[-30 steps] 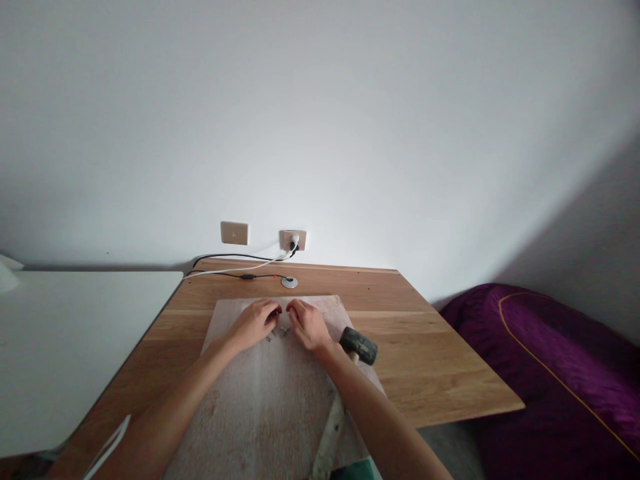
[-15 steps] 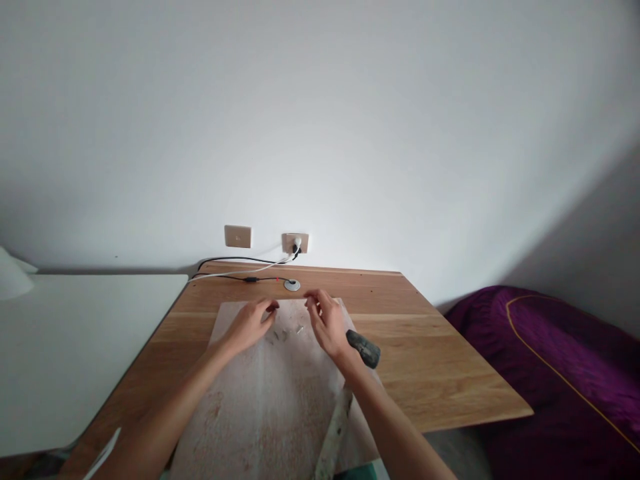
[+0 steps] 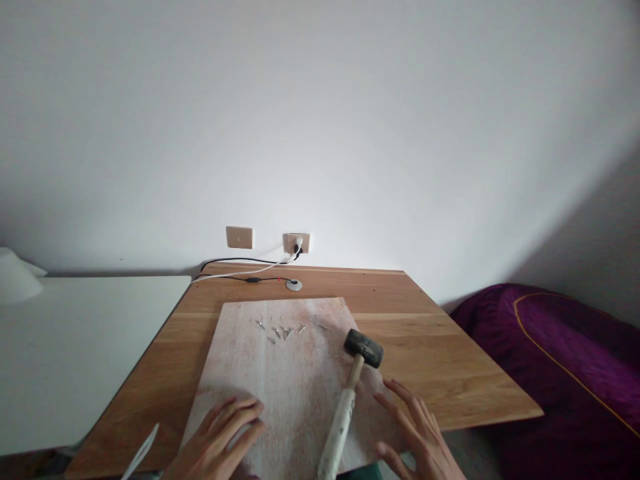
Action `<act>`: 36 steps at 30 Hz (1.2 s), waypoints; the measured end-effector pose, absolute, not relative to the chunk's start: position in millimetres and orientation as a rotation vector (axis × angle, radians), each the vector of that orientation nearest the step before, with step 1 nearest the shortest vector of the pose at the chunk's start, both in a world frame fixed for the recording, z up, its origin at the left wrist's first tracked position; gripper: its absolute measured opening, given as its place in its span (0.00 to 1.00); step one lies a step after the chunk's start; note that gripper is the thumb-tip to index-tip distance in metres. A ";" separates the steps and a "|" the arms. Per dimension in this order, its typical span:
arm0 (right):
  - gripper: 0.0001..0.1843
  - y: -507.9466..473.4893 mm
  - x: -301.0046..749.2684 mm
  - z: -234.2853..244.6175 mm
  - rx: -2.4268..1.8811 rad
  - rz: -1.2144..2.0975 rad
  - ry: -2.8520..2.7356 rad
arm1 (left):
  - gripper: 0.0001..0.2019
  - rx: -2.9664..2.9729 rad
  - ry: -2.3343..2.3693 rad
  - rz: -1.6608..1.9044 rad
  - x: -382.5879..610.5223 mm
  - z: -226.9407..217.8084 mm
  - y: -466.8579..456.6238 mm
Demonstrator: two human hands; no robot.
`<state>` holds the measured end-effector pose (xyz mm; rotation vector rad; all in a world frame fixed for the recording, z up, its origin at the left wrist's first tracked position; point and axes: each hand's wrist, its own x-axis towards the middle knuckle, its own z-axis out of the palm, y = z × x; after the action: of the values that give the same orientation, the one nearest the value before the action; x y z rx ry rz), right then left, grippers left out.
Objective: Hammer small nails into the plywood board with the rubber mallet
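Note:
A pale, worn board [image 3: 285, 390] lies on the wooden table. Small metal pieces [image 3: 286, 332], perhaps screws or nails, are scattered across its far half. A mallet [image 3: 363, 348] with a black head rests on the board's right side, its light, stained handle pointing toward me. My left hand [image 3: 223, 433] is over the near left part of the board, fingers extended and slightly bent, holding nothing. To the right of the mallet handle, my right hand [image 3: 419, 430] has its fingers spread by the board's right edge, also holding nothing.
The wooden table [image 3: 425, 360] meets the wall, where a socket [image 3: 297, 243] holds plugs. Cables [image 3: 235, 275] run along the table's back edge. A white table [image 3: 90, 353] stands at left, and something purple and cloth-covered [image 3: 565, 373] at right.
Both hands have drawn back from the board's far edge toward me and moved apart. The small metal pieces and the mallet are now less covered.

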<state>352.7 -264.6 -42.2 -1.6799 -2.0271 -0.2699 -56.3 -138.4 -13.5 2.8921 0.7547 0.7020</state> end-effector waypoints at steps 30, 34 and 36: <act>0.38 -198.8 196.1 -83.3 -1.418 -0.174 -2.206 | 0.18 2.702 1.828 0.991 -160.7 -57.9 -120.3; 0.38 -202.7 192.5 -79.9 -1.439 -0.113 -2.190 | 0.20 2.632 1.972 0.946 -186.6 -58.1 -120.4; 0.38 -206.8 192.2 -75.2 -1.471 -0.071 -2.173 | 0.19 2.647 1.986 0.885 -198.2 -57.4 -119.8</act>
<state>192.2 -206.8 -75.2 -1.4708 -2.1730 -0.0713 -198.2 -119.8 -57.4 2.6467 1.9864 0.8847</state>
